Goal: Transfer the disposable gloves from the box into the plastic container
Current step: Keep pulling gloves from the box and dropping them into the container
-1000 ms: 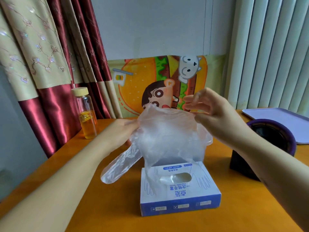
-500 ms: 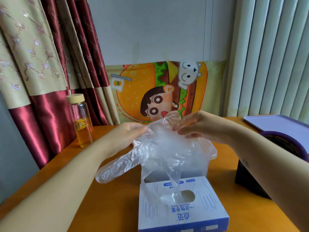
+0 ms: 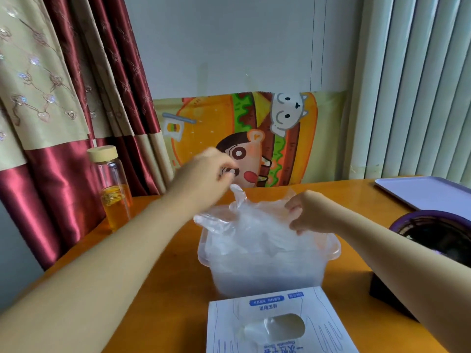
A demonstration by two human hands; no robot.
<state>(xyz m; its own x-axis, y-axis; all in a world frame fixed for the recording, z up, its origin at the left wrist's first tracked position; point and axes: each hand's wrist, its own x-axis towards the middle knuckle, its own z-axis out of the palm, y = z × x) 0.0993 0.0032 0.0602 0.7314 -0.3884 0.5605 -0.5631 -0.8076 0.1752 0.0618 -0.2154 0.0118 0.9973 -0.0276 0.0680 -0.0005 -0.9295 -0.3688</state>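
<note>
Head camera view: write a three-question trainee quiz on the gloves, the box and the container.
1. True or false: the glove box lies nearer the person than the plastic container.
2. Most of the clear disposable gloves are heaped: A) in the plastic container; B) on a purple tray; C) on top of the glove box.
3. Fill in: the glass bottle of yellow liquid stands on the table to the person's ___ of the plastic container.

Key: 1 true; 2 A; 3 left.
</note>
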